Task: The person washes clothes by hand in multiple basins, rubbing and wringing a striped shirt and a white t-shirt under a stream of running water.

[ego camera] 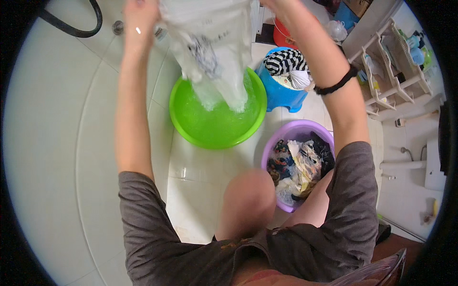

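A wet white garment (214, 43) with a dark print hangs spread out between my raised hands. My left hand (141, 12) grips its upper left side, fingers partly cut off by the top edge. At the upper right side is my right hand (267, 2), mostly beyond the frame; the cloth hangs stretched wide from that side too. The garment's lower end dips into water in a green plastic basin (218, 141), where froth shows around the fabric.
Near my knee, a purple basin (266, 153) holds soaking clothes (300, 164). Striped and white cloth (286, 62) lies on a blue plastic stool (286, 96). Behind it stands a red bucket (282, 34). A beige shelf rack (390, 85) is at right; a black hose (68, 28) curves at upper left.
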Demonstrator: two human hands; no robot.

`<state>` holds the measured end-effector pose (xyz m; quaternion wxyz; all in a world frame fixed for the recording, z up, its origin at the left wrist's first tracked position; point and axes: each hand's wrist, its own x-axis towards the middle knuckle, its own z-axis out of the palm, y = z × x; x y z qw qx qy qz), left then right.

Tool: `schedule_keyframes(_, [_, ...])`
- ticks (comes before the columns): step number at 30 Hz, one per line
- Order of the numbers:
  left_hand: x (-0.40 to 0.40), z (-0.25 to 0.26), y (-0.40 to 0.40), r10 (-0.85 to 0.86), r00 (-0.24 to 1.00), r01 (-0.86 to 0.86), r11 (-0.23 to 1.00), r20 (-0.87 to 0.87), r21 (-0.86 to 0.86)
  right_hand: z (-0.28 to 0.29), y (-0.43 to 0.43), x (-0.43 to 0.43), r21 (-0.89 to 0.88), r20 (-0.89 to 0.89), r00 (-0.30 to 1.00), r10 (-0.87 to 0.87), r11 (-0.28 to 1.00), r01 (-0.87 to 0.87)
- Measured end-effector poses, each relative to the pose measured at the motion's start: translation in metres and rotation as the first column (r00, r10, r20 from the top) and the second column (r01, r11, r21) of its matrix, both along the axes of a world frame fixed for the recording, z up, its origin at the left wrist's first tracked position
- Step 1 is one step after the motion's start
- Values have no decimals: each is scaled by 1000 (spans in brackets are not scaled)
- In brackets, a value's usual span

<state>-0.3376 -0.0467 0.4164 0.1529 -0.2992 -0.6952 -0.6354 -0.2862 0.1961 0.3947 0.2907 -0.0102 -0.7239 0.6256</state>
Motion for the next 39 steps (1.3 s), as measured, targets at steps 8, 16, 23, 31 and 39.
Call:
schedule_keyframes(8, [12, -3, 14, 150, 981, -161, 983, -124, -83, 25, 5, -16, -17, 29, 997, -69, 997, 69])
schedule_keyframes(16, [5, -298, -13, 221, 972, -228, 818, -79, -528, -276, -26, -14, 335, 340, 939, -42, 939, -80])
schedule_keyframes(23, [51, -493, -59, 111, 981, 109, 374, 161, -921, -446, -113, 37, 560, 664, 742, 93, 595, -576])
schedule_keyframes(31, [84, -493, 35, 56, 936, 328, 217, 347, -919, -543, -75, 78, 564, 783, 622, -10, 433, -703])
schedule_keyframes(39, [14, -331, 28, 66, 951, 253, 392, 301, -884, -345, 19, 57, 27, 691, 683, 236, 936, -350])
